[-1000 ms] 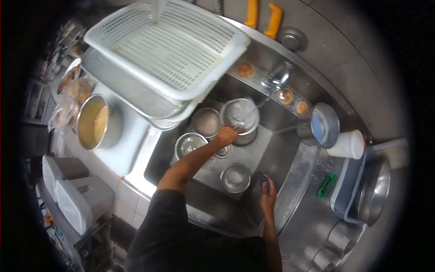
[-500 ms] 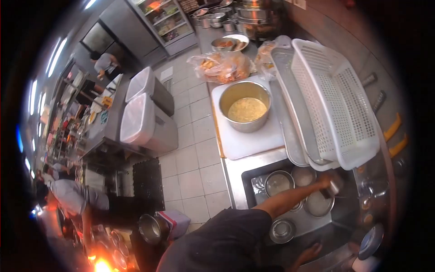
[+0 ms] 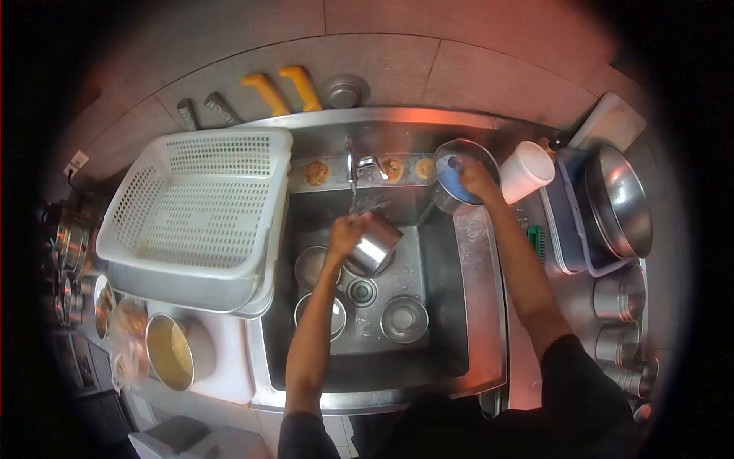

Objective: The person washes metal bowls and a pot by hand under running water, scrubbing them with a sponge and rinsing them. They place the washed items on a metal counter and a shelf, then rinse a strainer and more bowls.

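1. Where the sink (image 3: 449, 298) lies nearest you, a shallow steel bowl (image 3: 404, 320) rests on its floor at the right, and a second bowl (image 3: 339, 316) sits at its left, partly covered by your left forearm.
2. Beside the sink's left edge, you have a deep pot (image 3: 201, 353) with yellowish contents on a white board (image 3: 237, 359).
3. Over the middle of the sink, your left hand (image 3: 348, 232) grasps a steel pot (image 3: 376, 246), which is tilted.
4. At the sink's far right corner, your right hand (image 3: 477, 183) is at the mouth of another pot (image 3: 449, 202), with something blue inside; whether its fingers grip anything, you cannot tell.
5. Right of the sink, just beside that pot, stands a white tub (image 3: 527, 172).
6. On the sink's far ledge, the tap (image 3: 351, 162) runs, its water falling near your left hand.
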Action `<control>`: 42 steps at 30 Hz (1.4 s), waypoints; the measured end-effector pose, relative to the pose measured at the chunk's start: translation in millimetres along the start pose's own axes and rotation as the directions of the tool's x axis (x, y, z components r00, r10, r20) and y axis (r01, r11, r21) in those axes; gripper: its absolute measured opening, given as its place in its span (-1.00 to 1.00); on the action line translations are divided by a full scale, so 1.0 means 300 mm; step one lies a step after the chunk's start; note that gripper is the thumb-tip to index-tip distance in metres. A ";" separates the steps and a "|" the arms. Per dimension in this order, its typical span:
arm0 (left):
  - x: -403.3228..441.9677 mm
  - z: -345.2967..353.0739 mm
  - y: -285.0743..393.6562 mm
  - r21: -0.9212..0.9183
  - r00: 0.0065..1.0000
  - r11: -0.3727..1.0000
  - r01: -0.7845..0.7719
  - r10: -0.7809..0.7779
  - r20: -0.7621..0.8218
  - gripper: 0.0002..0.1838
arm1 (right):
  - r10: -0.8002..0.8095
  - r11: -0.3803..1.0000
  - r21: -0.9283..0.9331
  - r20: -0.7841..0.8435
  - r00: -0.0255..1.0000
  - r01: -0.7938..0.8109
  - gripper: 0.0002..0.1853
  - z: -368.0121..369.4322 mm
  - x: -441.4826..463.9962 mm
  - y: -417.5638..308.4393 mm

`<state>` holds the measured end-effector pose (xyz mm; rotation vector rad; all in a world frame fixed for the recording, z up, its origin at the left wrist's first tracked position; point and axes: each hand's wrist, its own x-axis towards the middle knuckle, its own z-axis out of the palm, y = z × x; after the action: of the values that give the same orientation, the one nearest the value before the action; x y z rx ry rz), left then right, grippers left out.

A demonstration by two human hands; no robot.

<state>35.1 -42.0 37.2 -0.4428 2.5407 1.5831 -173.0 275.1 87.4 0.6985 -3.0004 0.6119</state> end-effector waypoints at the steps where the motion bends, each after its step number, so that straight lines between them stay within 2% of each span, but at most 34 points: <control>1: 0.000 0.001 0.109 0.203 0.995 0.974 -0.099 0.091 0.049 -0.55 | -0.007 1.000 0.018 0.012 1.000 0.006 -0.59 0.017 0.031 0.024; 3: -0.007 0.019 0.172 0.256 0.988 0.954 -0.155 0.145 0.057 -0.54 | 0.003 1.000 -0.007 0.284 0.959 -0.001 -0.61 0.039 0.061 0.058; 4: -0.013 0.026 0.185 0.305 0.977 0.928 -0.213 0.201 0.071 -0.54 | -0.001 0.994 -0.105 0.291 0.957 0.033 -0.64 0.020 0.085 0.067; 5: -0.009 0.043 0.148 0.311 0.981 0.930 -0.193 0.180 0.071 -0.54 | 0.205 0.976 -0.117 0.237 0.950 -0.182 -0.63 -0.103 0.024 -0.095; 7: 0.026 0.060 0.050 0.107 0.933 0.970 -0.219 0.240 -0.269 -0.53 | -0.012 0.989 0.144 -0.053 0.999 0.020 -0.64 -0.151 -0.089 -0.209; 8: -0.037 0.033 0.117 -0.339 0.987 0.940 -0.026 -0.030 -0.158 -0.39 | -0.163 0.972 0.148 -0.136 0.977 0.183 -0.60 -0.094 -0.159 -0.269; 9: -0.047 0.037 0.128 -0.334 0.988 0.942 -0.014 -0.039 -0.152 -0.39 | -0.293 0.936 0.136 -0.216 0.931 0.326 -0.54 -0.023 -0.251 -0.356; 10: -0.043 0.049 0.143 -0.484 0.971 0.864 0.137 -0.214 -0.107 -0.33 | -0.478 0.878 -0.069 -0.083 0.875 0.473 -0.54 0.008 -0.321 -0.486; 11: -0.046 0.072 0.156 -0.615 0.927 0.739 0.275 -0.374 -0.035 -0.27 | -0.548 0.832 -0.167 -0.092 0.831 0.530 -0.56 0.081 -0.391 -0.607; 12: -0.049 0.132 0.177 -0.702 0.948 0.705 0.099 -0.281 -0.148 -0.20 | -0.618 0.772 -0.264 -0.098 0.780 0.578 -0.57 0.137 -0.426 -0.670; 13: -0.063 0.122 0.181 -0.700 0.948 0.708 0.093 -0.277 -0.154 -0.20 | -0.621 0.770 -0.264 -0.103 0.777 0.580 -0.57 0.171 -0.397 -0.657; 15: -0.119 0.083 0.178 -0.445 0.927 0.860 0.249 -0.345 -0.147 -0.22 | -0.383 0.923 0.036 0.029 0.923 0.382 -0.58 0.230 -0.290 -0.642; 16: -0.171 0.061 0.212 -0.392 0.945 0.884 0.255 -0.314 -0.094 -0.25 | -0.373 0.927 0.056 0.034 0.927 0.371 -0.58 0.218 -0.251 -0.623; 17: -0.209 0.071 0.199 -0.381 0.942 0.885 0.269 -0.324 -0.088 -0.25 | -0.146 0.866 0.483 0.487 0.861 -0.126 -0.57 0.175 -0.206 -0.567; 18: -0.245 0.077 0.188 -0.578 0.936 0.792 0.199 -0.329 -0.128 -0.28 | -0.165 0.533 0.508 0.847 0.505 -0.677 -0.54 0.142 -0.184 -0.518; 19: -0.266 0.075 0.181 -0.747 0.927 0.658 0.099 -0.334 -0.171 -0.31 | -0.143 0.232 0.560 0.828 0.542 -0.795 -0.43 0.146 -0.220 -0.477; 20: -0.259 0.087 0.108 -0.917 0.933 0.385 0.104 -0.356 -0.044 -0.32 | -0.146 0.244 0.560 0.828 0.541 -0.791 -0.43 0.193 -0.252 -0.486; 21: -0.272 0.107 0.111 -0.921 0.932 0.377 0.097 -0.358 -0.048 -0.32 | -0.017 0.130 0.669 0.739 0.673 -0.732 -0.39 0.290 -0.297 -0.481; 23: -0.306 0.202 0.146 -0.969 0.953 -0.202 -0.145 -0.293 -0.081 -0.36 | 0.272 -0.038 0.849 0.516 0.812 -0.527 -0.31 0.503 -0.406 -0.478; 24: -0.321 0.236 0.173 -0.983 0.943 -0.089 -0.163 -0.307 -0.129 -0.35 | 0.417 -0.088 0.919 0.384 0.823 -0.384 -0.26 0.554 -0.447 -0.501; 25: -0.318 0.261 0.197 -0.984 0.933 0.029 -0.178 -0.312 -0.178 -0.34 | 0.405 -0.080 0.918 0.385 0.829 -0.387 -0.26 0.540 -0.483 -0.582; 26: -0.288 0.293 0.178 -0.905 0.839 0.376 -0.197 -0.413 -0.354 -0.38 | 0.466 0.231 0.952 0.072 0.882 -0.200 -0.32 0.484 -0.529 -0.703; 27: -0.297 0.256 0.171 -0.906 0.831 0.375 -0.195 -0.427 -0.355 -0.38 | 0.429 0.525 0.851 -0.242 0.870 -0.022 -0.38 0.434 -0.569 -0.777; 28: -0.309 0.193 0.163 -0.711 0.888 0.703 0.013 -0.336 -0.315 -0.39 | 0.428 0.524 0.851 -0.231 0.874 -0.032 -0.38 0.411 -0.578 -0.782; 29: -0.313 0.153 0.165 -0.366 0.936 0.915 0.167 -0.264 -0.233 -0.34 | 0.272 0.613 0.790 -0.228 0.935 0.014 -0.41 0.381 -0.551 -0.774; 30: -0.302 0.163 0.141 -0.328 0.901 0.943 -0.063 -0.088 -0.424 -0.26 | 0.109 0.686 0.724 -0.210 0.972 0.080 -0.45 0.354 -0.506 -0.757; 33: -0.353 0.064 0.143 -0.330 0.912 0.943 -0.030 -0.110 -0.396 -0.35 | -0.344 0.798 0.506 -0.060 0.937 0.326 -0.55 0.251 -0.363 -0.684; 35: -0.393 0.008 0.070 -0.426 0.953 0.901 0.084 -0.198 -0.231 -0.44 | 0.044 0.530 0.773 0.385 0.922 -0.348 -0.56 0.286 -0.314 -0.570; 36: -0.436 -0.012 0.182 -0.806 0.960 0.592 0.004 -0.228 -0.162 -0.49 | 0.128 0.340 0.837 0.411 0.903 -0.429 -0.55 0.380 -0.275 -0.474; 38: -0.439 -0.022 0.142 -0.951 0.972 0.295 0.088 -0.236 0.016 -0.38 | 0.144 -0.089 0.849 0.529 0.836 -0.522 -0.50 0.402 -0.325 -0.397; 39: -0.416 -0.035 0.196 -0.921 0.908 0.337 0.196 -0.416 0.041 -0.32 | 0.151 -0.300 0.805 0.569 0.808 -0.511 -0.48 0.404 -0.369 -0.403; 40: -0.311 0.064 0.039 -0.886 0.975 0.463 0.007 -0.201 -0.098 -0.30 | 0.176 -0.476 0.743 0.605 0.776 -0.471 -0.45 0.392 -0.404 -0.430; 41: -0.237 0.101 -0.011 -0.882 0.967 0.464 0.078 -0.249 -0.046 -0.31 | 0.225 -0.604 0.681 0.645 0.730 -0.415 -0.43 0.372 -0.436 -0.454; 42: -0.240 0.034 -0.008 -0.902 0.989 0.417 0.114 -0.138 0.061 -0.34 | 0.269 -0.675 0.643 0.670 0.692 -0.360 -0.40 0.347 -0.465 -0.483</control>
<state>103.7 -20.5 48.6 -0.6982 1.3064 2.7705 23.2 175.9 32.9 -1.0828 -1.2039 3.3525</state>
